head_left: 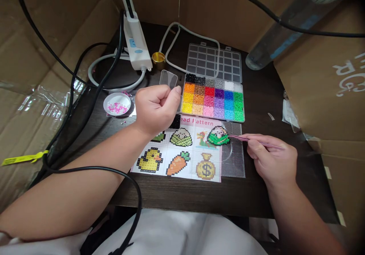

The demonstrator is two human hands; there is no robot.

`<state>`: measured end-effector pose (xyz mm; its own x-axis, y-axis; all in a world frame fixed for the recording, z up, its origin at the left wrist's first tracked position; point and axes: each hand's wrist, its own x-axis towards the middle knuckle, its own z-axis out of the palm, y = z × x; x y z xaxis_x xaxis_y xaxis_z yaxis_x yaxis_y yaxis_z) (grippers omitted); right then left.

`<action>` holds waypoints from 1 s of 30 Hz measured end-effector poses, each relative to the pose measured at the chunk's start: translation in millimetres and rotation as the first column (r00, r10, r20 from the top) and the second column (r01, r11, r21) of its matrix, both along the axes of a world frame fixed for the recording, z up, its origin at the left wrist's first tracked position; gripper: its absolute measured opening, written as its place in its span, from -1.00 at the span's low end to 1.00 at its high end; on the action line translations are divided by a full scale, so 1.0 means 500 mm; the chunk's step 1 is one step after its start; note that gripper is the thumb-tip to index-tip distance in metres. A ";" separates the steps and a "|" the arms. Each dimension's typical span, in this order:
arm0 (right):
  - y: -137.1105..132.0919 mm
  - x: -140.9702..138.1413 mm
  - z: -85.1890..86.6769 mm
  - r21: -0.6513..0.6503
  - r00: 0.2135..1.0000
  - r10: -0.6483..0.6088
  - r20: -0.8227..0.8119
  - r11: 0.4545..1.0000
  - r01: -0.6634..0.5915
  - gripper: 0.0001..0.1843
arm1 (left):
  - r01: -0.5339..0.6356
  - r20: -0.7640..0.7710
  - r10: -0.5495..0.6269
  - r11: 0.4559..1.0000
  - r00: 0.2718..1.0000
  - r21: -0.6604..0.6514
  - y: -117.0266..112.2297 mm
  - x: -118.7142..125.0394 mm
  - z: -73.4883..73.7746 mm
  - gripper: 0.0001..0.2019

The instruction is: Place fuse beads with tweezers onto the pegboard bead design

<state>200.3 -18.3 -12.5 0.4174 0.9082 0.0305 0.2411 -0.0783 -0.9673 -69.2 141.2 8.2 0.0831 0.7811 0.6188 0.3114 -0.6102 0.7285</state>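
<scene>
My right hand [273,158] is closed on pink tweezers [256,141] with a slim curved tip. That tip touches the right edge of a bead rice ball [219,135], white and pink above, green below, outlined in black. The piece lies on a clear pegboard [235,160] over the right part of a printed bead pattern sheet [179,148]. My left hand [156,108] is a fist, thumb against the curled fingers, above the sheet's upper left. Whatever it may hold is hidden. Black beads [175,122] show beside its wrist.
A divided bead box [212,97] with many colours lies behind the sheet, lid [213,61] folded back. At left is a white dish [116,104] of pink and white beads. A power strip [137,42], gold cup [158,60] and black cable [134,182] surround the workspace, between cardboard walls.
</scene>
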 end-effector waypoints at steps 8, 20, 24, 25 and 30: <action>0.001 0.004 -0.007 0.045 1.000 0.006 -0.031 0.999 -0.005 -0.88 | 0.001 -0.004 -0.001 1.000 1.000 0.015 0.000 -0.001 0.001 -0.47; 0.015 -0.008 0.021 0.136 0.956 0.038 -0.290 0.991 0.002 -0.90 | -0.003 -0.008 0.002 1.000 1.000 -0.006 0.000 -0.001 0.000 -0.47; 0.018 0.007 0.029 0.111 0.873 0.079 -0.482 0.993 -0.029 -0.88 | 0.000 -0.007 0.000 1.000 1.000 -0.003 0.000 -0.002 -0.002 -0.47; 0.018 0.012 0.031 0.105 0.847 0.087 -0.525 0.994 -0.038 -0.89 | -0.002 -0.012 0.002 1.000 1.000 -0.004 0.000 -0.002 -0.001 -0.47; 0.021 0.028 0.045 0.082 0.732 0.139 -0.667 0.990 -0.113 -0.85 | -0.006 -0.031 0.006 1.000 1.000 0.000 -0.001 -0.003 0.002 -0.47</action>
